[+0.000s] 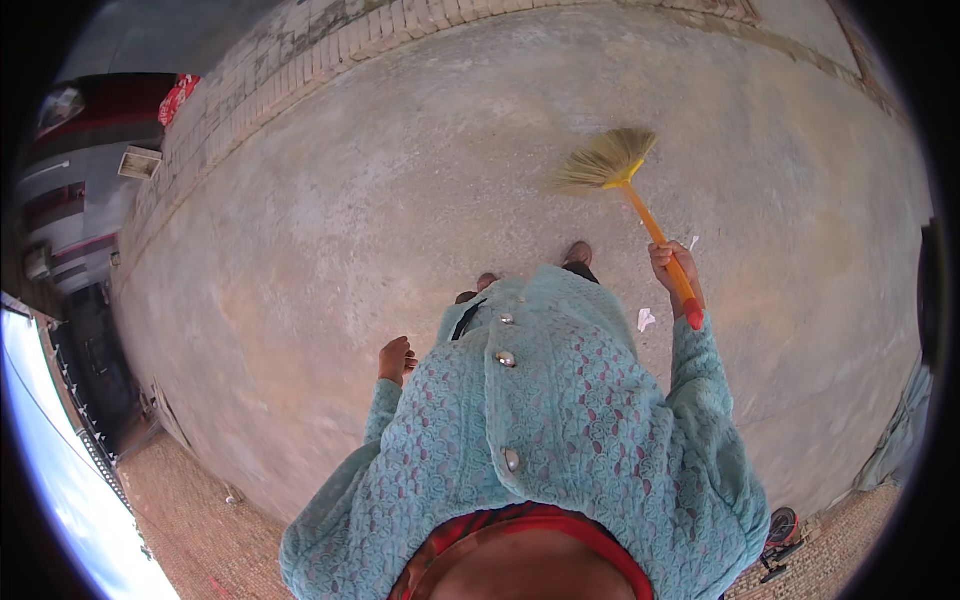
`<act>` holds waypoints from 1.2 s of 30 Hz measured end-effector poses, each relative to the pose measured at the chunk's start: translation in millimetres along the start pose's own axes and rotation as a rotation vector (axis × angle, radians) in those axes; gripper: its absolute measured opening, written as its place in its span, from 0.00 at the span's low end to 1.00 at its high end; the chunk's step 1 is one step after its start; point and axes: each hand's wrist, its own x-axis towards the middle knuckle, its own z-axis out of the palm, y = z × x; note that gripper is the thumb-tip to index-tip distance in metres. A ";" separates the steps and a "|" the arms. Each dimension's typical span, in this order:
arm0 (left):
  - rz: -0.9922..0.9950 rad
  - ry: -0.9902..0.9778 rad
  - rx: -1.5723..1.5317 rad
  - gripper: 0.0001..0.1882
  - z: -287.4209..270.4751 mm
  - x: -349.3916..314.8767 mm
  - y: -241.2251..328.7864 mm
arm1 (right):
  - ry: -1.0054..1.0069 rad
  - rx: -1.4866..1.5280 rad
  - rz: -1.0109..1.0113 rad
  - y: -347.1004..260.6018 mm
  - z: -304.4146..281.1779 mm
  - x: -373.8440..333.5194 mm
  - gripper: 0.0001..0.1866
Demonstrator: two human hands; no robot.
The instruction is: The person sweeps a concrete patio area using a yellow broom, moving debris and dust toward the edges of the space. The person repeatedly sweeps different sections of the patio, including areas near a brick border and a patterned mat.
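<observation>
My right hand (675, 266) is wrapped around the orange handle of a broom (655, 222), out to the right in front of me. The handle ends in a red tip behind my grip. The broom's straw bristles fan out from a yellow collar, over or on the concrete floor (400, 150); whether they touch it I cannot tell. Beside my body on the left, my left hand (397, 360) hangs with curled fingers, and no thing shows in it. A scrap of white litter (645, 319) lies on the floor left of my right forearm, and a smaller white scrap (694, 243) lies just past my right hand.
My shoes (578, 253) show on the floor below my light blue knitted cardigan. A brick border (270, 85) curves along the far left edge of the concrete. A pale crate (140, 162) sits near it. Behind me on the right stands a wheeled object (783, 527), only partly seen.
</observation>
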 end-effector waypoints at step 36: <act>-0.166 -0.057 -0.268 0.18 35.3 54.1 12.3 | 0.146 -0.368 0.316 137.5 56.9 59.6 0.10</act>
